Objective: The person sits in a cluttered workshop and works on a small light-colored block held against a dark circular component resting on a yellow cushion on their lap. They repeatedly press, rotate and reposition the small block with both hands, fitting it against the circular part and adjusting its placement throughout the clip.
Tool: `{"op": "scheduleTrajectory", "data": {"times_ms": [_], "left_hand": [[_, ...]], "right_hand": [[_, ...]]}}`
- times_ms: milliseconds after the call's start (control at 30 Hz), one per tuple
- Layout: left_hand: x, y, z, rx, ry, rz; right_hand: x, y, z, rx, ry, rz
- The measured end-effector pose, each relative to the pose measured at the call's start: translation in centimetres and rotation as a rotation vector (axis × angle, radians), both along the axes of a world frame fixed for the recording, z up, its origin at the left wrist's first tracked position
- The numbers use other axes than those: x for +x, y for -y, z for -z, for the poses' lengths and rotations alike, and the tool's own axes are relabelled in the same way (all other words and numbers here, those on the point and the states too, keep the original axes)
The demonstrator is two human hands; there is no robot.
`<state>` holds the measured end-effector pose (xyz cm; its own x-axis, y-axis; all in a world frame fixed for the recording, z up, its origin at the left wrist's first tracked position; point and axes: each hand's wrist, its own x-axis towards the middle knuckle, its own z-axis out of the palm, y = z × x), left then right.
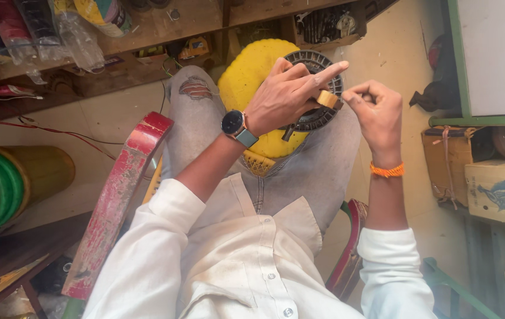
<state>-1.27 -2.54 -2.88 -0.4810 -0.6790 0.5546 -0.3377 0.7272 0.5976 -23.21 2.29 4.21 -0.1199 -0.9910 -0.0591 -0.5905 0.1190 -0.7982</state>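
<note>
Head view: left hand (282,97) pinches small tan block-shaped piece (327,98), index out, over black round slotted stator (317,88) on yellow disc (252,88) in lap. Right hand (376,112) curled tight just beside, contents unclear. Risk: piece slips, stator rolls off knees, nothing braces it.

A round bright yellow cover (252,88) lies on pale grey jeans (317,171), whose torn knee shows at eleven o'clock. On the yellow sits a dark grey, ribbed ring (317,115). The left hand (285,94) pinches a small tan block (327,98); its wrist carries a black-faced watch (236,126) on a grey-green strap. The right hand (376,112), at three o'clock, wears an orange thread band (386,171). The shirt (246,260) is white. The chair arm (116,201) at nine o'clock is chipped red.
</note>
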Motion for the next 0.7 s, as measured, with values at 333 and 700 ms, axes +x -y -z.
{"op": "scheduleTrajectory", "data": {"times_ms": [333,700], "left_hand": [[-0.2,0.9,0.9,0.046,-0.079,0.087],[0.8,-3.2,1.7,-0.268,-0.251,-0.042]], "right_hand": [[2.7,-3.5,0.1,0.039,-0.062,-0.047],[6.1,-5.7,-0.7,-0.048,-0.369,-0.125]]}}
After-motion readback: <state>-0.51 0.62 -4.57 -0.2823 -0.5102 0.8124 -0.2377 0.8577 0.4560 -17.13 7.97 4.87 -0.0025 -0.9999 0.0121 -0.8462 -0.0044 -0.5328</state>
